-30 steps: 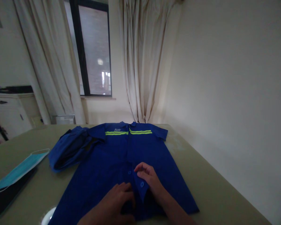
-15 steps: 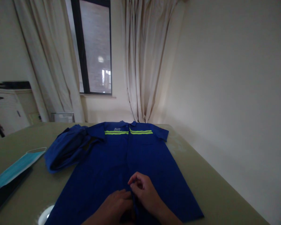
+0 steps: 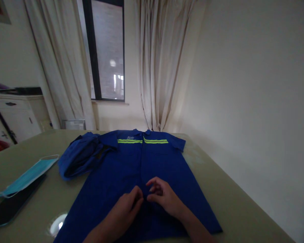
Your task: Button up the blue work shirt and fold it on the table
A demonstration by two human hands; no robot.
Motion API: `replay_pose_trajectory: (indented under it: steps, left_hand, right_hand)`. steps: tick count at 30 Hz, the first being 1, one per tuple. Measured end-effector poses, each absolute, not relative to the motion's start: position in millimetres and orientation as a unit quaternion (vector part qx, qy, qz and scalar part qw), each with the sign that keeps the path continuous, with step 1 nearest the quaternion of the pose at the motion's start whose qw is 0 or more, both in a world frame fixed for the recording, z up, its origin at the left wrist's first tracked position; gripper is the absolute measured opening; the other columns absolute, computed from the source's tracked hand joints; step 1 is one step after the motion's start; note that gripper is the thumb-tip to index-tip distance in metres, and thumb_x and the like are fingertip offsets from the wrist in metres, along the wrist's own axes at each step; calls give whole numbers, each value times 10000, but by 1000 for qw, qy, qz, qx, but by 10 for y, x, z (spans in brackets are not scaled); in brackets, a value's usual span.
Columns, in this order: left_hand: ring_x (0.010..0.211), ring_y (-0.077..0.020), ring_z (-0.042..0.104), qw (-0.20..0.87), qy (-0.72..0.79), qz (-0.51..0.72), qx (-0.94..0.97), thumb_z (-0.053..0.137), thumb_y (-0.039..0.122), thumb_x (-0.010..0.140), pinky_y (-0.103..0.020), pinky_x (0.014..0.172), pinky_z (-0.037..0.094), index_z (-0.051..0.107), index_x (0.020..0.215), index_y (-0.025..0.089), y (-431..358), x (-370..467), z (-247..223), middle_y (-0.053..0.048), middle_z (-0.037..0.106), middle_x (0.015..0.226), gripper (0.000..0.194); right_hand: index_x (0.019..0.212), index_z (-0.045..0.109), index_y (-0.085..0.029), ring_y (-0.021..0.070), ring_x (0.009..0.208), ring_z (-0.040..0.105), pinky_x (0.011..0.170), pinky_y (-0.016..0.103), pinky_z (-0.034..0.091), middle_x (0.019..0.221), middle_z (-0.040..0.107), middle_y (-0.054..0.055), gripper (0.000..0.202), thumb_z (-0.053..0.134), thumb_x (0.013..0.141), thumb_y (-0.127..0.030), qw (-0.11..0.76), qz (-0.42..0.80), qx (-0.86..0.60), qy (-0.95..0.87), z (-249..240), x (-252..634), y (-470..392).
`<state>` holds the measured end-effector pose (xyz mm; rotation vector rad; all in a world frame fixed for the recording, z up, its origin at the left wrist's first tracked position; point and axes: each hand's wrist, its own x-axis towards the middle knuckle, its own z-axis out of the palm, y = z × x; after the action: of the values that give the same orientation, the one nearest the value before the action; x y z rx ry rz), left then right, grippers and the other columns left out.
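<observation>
A dark blue short-sleeved work shirt (image 3: 162, 162) lies spread front up, collar at the far end, with yellow-green stripes across the chest. Over its lower front, by the middle opening, my left hand (image 3: 125, 211) is closed, thumb and fingers pinching the shirt's front edge; the fingertips are partly hidden. Just to the right, my right hand (image 3: 168, 199) hovers with its fingers loosely curled and apart from the thumb, nothing visible between them.
A crumpled blue garment (image 3: 78, 157) touches the shirt's left sleeve area. Further left, a light blue face mask (image 3: 31, 175) lies partly over a dark flat device (image 3: 17, 206). All are on a greenish table (image 3: 205, 168), whose right side runs along a wall (image 3: 255, 101).
My hands have shifted up the shirt's front opening, away from the lower edge. The right hand has come away from the cloth and its fingers have parted. The view has turned slightly left.
</observation>
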<state>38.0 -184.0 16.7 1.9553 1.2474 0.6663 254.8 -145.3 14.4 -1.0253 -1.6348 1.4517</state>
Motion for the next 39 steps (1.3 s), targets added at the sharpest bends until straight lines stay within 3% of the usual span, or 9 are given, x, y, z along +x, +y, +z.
replay_pose_trajectory:
  steps: [4,6,10,16,20,24,30,35,39]
  left_hand:
    - [729,-133,558,456,446,220,738,647,338,869,-231,654,399,618,1086,223,-1822,296,220,35,638,824,247]
    - [763,-141,572,476,442,189,736,688,302,804,-233,681,429,651,1038,205,-1822,256,221,26,641,846,256]
    - [773,-147,570,372,472,217,769,566,221,846,-245,699,425,646,926,208,-1831,266,192,17,635,842,114]
    - [857,-177,643,225,478,268,806,466,223,954,-279,775,436,634,1021,250,-1801,314,145,-17,701,950,183]
    - [943,-180,664,280,442,261,811,578,281,937,-269,847,459,686,1070,274,-1730,257,71,-4,732,1034,172]
    - [823,-167,629,343,477,211,782,699,343,845,-256,765,443,741,934,243,-1708,166,82,25,718,850,140]
    - [783,-148,565,439,465,176,748,674,284,780,-234,700,433,729,963,219,-1773,115,188,30,660,838,202]
    - [769,-141,552,424,449,219,755,681,281,789,-234,706,419,691,872,198,-1769,164,190,32,638,812,118]
    - [830,-166,572,382,478,248,751,632,378,871,-264,777,458,669,1010,224,-1733,110,163,17,660,889,211]
  right_hand:
    - [934,642,-208,137,668,579,640,253,422,720,623,-37,454,905,647,-440,433,526,-438,-587,68,2500,-1357]
    - [901,624,-206,121,604,544,599,244,396,661,610,-51,484,916,620,-470,444,519,-445,-579,47,2492,-1337]
    - [878,621,-202,106,551,499,550,233,351,626,605,-58,484,908,627,-500,432,522,-443,-587,30,2474,-1364]
    - [831,651,-188,117,605,534,582,240,365,668,636,-34,407,884,673,-482,412,515,-440,-609,84,2396,-1485]
    - [821,699,-190,135,656,558,616,248,388,679,643,-21,278,830,748,-424,409,485,-445,-632,106,2359,-1536]
    - [862,737,-197,149,700,579,656,259,403,721,662,-9,165,761,811,-352,405,477,-441,-644,94,2346,-1554]
    - [960,735,-191,153,724,605,686,266,406,772,697,2,174,722,830,-307,380,521,-414,-642,55,2346,-1559]
    - [943,739,-193,154,709,599,685,272,413,756,690,1,167,724,828,-312,373,504,-423,-654,58,2301,-1596]
    - [903,751,-206,180,779,614,738,295,447,815,700,16,216,723,814,-401,427,506,-417,-622,80,2361,-1479]
